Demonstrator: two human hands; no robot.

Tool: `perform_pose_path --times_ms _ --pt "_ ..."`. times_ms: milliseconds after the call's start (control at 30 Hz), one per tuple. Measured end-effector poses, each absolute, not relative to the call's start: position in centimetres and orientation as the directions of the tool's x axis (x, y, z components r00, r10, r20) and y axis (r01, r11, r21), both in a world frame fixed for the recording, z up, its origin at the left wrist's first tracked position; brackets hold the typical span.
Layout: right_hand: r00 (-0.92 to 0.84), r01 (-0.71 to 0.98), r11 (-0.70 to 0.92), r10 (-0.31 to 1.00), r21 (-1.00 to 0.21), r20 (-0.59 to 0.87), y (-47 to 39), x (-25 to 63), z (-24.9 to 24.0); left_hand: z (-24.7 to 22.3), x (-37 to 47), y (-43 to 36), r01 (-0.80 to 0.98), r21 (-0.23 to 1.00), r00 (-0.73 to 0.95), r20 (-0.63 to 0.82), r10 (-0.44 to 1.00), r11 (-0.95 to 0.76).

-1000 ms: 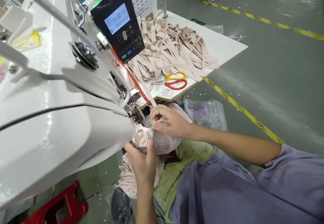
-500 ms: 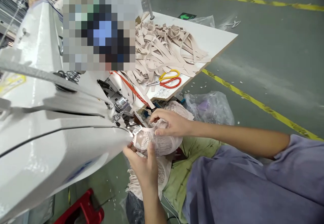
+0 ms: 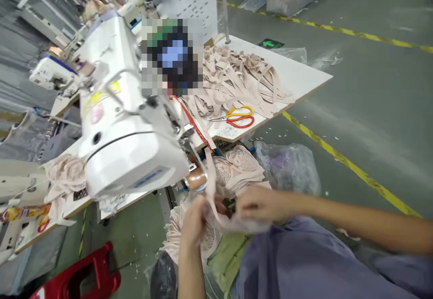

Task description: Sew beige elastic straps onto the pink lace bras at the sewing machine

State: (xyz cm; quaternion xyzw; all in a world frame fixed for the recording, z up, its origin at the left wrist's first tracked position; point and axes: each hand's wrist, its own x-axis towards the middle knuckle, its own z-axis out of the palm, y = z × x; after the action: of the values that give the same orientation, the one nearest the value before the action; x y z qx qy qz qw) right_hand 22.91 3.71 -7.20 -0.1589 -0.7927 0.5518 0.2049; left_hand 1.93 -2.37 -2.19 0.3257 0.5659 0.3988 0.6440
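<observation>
By the white sewing machine (image 3: 135,154), seen from the head, the pale cloth (image 3: 245,226) sits at both hands; the left hand (image 3: 195,220) has fingers curled on it; the right hand's (image 3: 255,204) fingers bend, too blurry to tell if they grip; I think they're straightening it; next needs the strip (image 3: 210,172) flat

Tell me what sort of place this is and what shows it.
Most likely a garment factory's sewing floor: a white sewing machine stands before the person, beige fabric strips lie heaped on a white table, and yellow floor tape runs alongside.
</observation>
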Motion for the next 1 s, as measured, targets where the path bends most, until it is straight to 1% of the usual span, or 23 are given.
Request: perform_pose_path --times_ms 33,67,100,133,167,200,233,267,300,367,433,500,633,700,733,767,800,833,867,900,933,967,1000 --pt "-0.931 0.020 0.305 0.354 -0.952 0.093 2.1 23.0 -7.3 -2.2 2.2 -3.1 -0.159 0.833 0.198 -0.498 0.844 0.529" --pt "-0.956 0.055 0.290 0.291 -0.955 0.034 0.9 23.3 -7.6 -2.0 2.2 -3.6 -0.211 0.803 0.278 -0.497 0.822 0.557" --pt "-0.950 0.125 0.286 0.311 -0.950 -0.032 0.0 23.7 -8.0 -1.8 1.7 -4.0 -0.303 0.787 0.266 -0.473 0.840 0.538" --pt "-0.910 0.220 0.272 0.403 -0.937 -0.096 -0.3 24.2 -8.6 -1.5 0.8 -4.1 -0.410 0.787 0.156 -0.437 0.886 0.461" --pt "-0.840 0.311 0.239 0.523 -0.920 -0.147 -0.2 24.8 -9.2 -1.0 -0.7 -4.3 -0.522 0.786 -0.022 -0.402 0.915 0.332" --pt "-0.755 0.381 0.198 0.631 -0.903 -0.180 0.2 25.3 -9.6 -0.4 -2.7 -4.4 -0.588 0.785 -0.187 -0.366 0.912 0.194" --pt "-0.684 0.425 0.163 0.702 -0.890 -0.198 0.9 25.7 -9.8 0.3 -5.0 -4.6 -0.615 0.784 -0.296 -0.331 0.896 0.086" --pt "-0.653 0.447 0.150 0.728 -0.882 -0.207 1.6 26.1 -9.7 0.9 -7.5 -5.0 -0.629 0.778 -0.377 -0.302 0.876 -0.003" --pt "-0.661 0.456 0.161 0.720 -0.876 -0.212 2.2 26.5 -9.5 1.6 -10.0 -5.5 -0.633 0.770 -0.449 -0.277 0.849 -0.084" --pt "-0.734 0.452 0.213 0.640 -0.866 -0.226 3.0 27.0 -8.5 2.4 -14.4 -6.8 -0.624 0.751 -0.563 -0.241 0.790 -0.216" --pt "-0.785 0.439 0.228 0.568 -0.869 -0.247 3.2 27.5 -7.5 2.7 -17.7 -8.1 -0.607 0.735 -0.642 -0.229 0.732 -0.302" --pt "-0.785 0.443 0.187 0.554 -0.877 -0.278 3.2 27.8 -7.1 2.5 -19.9 -9.4 -0.591 0.727 -0.691 -0.234 0.684 -0.349" --pt "-0.735 0.475 0.053 0.573 -0.878 -0.363 3.5 28.5 -8.1 2.1 -22.5 -11.7 -0.568 0.734 -0.735 -0.250 0.630 -0.372" --pt "-0.660 0.452 -0.031 0.662 -0.892 -0.357 3.5 28.5 -8.7 1.8 -22.8 -12.3 -0.549 0.749 -0.747 -0.240 0.620 -0.371" --pt "-0.580 0.417 -0.079 0.744 -0.905 -0.332 3.4 28.4 -8.9 1.6 -22.6 -12.5 -0.539 0.759 -0.747 -0.231 0.623 -0.365" --pt "-0.460 0.369 -0.121 0.838 -0.922 -0.294 3.3 28.1 -9.0 1.3 -22.1 -12.4 -0.532 0.771 -0.741 -0.225 0.633 -0.349" --pt "-0.303 0.316 -0.145 0.921 -0.937 -0.245 3.0 27.7 -9.0 0.8 -21.2 -12.2 -0.530 0.785 -0.725 -0.223 0.652 -0.321" --pt "-0.144 0.283 -0.143 0.971 -0.948 -0.190 2.7 27.3 -8.9 0.3 -20.0 -11.9 -0.533 0.799 -0.699 -0.229 0.678 -0.279" --pt "-0.031 0.285 -0.122 0.990 -0.951 -0.136 2.4 26.7 -8.8 -0.4 -18.5 -11.3 -0.540 0.812 -0.660 -0.245 0.710 -0.221" --pt "0.014 0.320 -0.087 0.996 -0.943 -0.088 2.0 26.0 -8.6 -1.2 -16.7 -10.7 -0.545 0.824 -0.614 -0.264 0.744 -0.158" --pt "-0.013 0.368 -0.044 0.999 -0.929 -0.052 1.7 25.3 -8.4 -2.0 -14.7 -9.9 -0.545 0.834 -0.563 -0.282 0.776 -0.092" --pt "-0.107 0.407 0.005 0.993 -0.913 -0.042 1.5 24.6 -8.1 -2.7 -12.6 -9.2 -0.537 0.843 -0.512 -0.298 0.806 -0.030" --pt "-0.239 0.424 0.050 0.969 -0.904 -0.058 1.3 23.8 -7.7 -3.3 -10.4 -8.5 -0.524 0.851 -0.460 -0.311 0.832 0.028"
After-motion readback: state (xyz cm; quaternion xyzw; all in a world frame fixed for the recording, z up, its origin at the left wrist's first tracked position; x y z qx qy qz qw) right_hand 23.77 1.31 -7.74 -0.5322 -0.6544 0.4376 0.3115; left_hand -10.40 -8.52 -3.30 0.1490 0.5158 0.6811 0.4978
